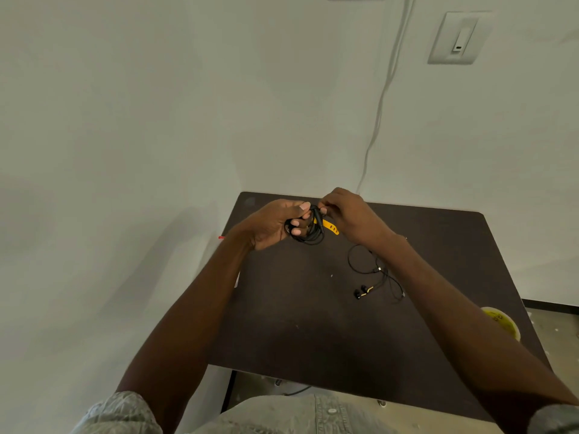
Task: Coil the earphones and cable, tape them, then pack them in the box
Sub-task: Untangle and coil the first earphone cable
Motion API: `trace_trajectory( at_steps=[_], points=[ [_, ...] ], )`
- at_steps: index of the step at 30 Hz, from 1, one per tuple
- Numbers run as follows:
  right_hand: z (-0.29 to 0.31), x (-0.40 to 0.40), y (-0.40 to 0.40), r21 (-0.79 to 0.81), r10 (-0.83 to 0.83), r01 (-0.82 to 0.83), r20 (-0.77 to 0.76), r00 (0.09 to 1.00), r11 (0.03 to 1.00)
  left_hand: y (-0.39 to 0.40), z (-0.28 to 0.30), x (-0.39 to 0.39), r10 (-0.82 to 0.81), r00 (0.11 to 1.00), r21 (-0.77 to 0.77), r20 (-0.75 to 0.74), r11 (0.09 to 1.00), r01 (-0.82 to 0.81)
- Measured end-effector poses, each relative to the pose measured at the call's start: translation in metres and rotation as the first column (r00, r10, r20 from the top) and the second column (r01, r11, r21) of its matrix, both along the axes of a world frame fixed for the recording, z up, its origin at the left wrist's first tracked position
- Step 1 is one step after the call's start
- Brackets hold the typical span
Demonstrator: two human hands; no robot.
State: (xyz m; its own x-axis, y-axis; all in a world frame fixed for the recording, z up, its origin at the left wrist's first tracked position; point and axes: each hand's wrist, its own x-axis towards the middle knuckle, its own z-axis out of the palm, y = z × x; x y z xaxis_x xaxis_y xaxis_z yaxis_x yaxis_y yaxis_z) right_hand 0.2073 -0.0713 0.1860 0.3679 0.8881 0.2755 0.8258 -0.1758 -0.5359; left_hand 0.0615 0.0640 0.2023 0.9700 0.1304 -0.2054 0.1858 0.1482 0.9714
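Above the far edge of the worktop (297,324), the left hand (275,223) has its fingers closed around a coiled black cable (308,238). The right hand (351,214) pinches the coil's top, just beside a yellow strap (330,226). The earphones (360,292) lie loose on the worktop, nearer the person than the coil.

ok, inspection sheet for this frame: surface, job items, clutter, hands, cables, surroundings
Surface: dark table, a few pale specks.
Job's things: coiled black cable held above the table; earphones lying loose, uncoiled; yellow strap by the coil; no box seen.
Clutter: nothing seen on the table.
Hands: left hand grips the coil; right hand pinches its top end.
Cables: white cable runs down the wall.
Surroundings: wall switch; yellow-stained tub on the floor.
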Motion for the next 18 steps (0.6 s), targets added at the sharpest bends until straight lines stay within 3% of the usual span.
trace_trajectory(
  at_steps=[3, 6, 8, 14, 18],
  points=[
    [0.004, -0.008, -0.001, -0.041, -0.115, 0.108, -0.299, 0.947, 0.993, -0.002, 0.002, 0.003, 0.012, 1.0, 0.075, 0.007, 0.997, -0.012],
    [0.0, -0.015, -0.005, 0.003, -0.092, 0.123, -0.648, 0.756, 0.992, -0.002, 0.004, 0.005, 0.031, 1.0, 0.128, -0.001, 0.991, -0.03],
    [-0.002, -0.018, -0.006, -0.022, -0.121, 0.168, -0.786, 0.607, 0.986, -0.003, 0.005, 0.006, 0.043, 0.999, 0.143, -0.008, 0.989, -0.042],
    [-0.01, -0.02, -0.002, -0.105, -0.167, 0.282, -0.965, 0.204, 0.954, -0.007, 0.003, 0.008, 0.085, 0.995, 0.203, -0.049, 0.976, -0.074],
    [-0.011, -0.018, -0.006, -0.039, -0.051, 0.221, -0.998, 0.047, 0.975, -0.007, 0.0, 0.008, 0.143, 0.987, 0.212, -0.071, 0.969, -0.125]
  ],
)
